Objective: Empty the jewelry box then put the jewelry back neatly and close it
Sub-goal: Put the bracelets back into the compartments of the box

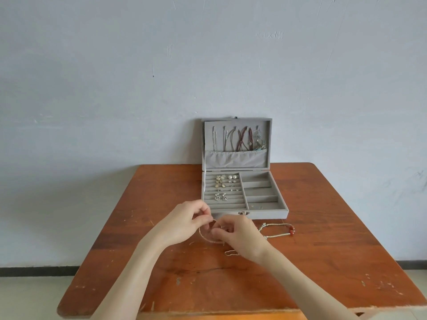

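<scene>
A grey jewelry box (283, 212) stands open at the table's far middle, its lid upright against the wall. Necklaces (242, 139) hang inside the lid above a pocket. Several earrings (225, 187) sit in the ring rolls on the left; the right compartments look nearly bare. In front of the box, my left hand (184, 221) and my right hand (238, 234) both pinch a thin chain bracelet (45, 239) that loops between them. A braided cord bracelet with red beads (279, 229) lies on the table to the right. A small chain (231, 252) lies below my right hand.
The worn brown wooden table (323, 262) has rounded corners and stands against a pale blue wall (138, 77). Its near edge runs along the bottom of the view, with floor visible on both sides.
</scene>
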Available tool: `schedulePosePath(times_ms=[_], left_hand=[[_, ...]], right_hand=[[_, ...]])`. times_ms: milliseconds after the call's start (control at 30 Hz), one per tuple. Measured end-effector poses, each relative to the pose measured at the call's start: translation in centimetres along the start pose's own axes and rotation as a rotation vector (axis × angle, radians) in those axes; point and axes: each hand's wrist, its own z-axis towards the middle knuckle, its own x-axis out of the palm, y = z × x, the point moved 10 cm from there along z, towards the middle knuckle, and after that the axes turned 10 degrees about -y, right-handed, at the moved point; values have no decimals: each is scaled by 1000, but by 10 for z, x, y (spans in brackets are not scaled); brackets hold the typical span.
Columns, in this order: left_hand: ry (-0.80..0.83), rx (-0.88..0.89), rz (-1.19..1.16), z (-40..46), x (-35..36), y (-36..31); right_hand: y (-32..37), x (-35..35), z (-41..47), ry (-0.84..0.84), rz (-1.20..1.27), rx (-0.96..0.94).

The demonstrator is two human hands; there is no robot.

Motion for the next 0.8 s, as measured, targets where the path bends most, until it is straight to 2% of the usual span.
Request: schedulePosePath(times_ms=[133,267,367,600,800], left_hand=[[-61,19,-136,15,-11,-18],[-50,-37,-308,49,-5,-28],[-97,-103,-349,86,11,-32],[-382,-107,-176,161,28,-36],[-425,-56,9,180,44,-33]], right_hand=[[-8,-22,7,32,295,155],[-22,-74,24,-105,360,196],[-41,-107,46,-189,388,245],[-95,-146,117,-333,222,336],[-106,-149,147,-347,-150,244]])
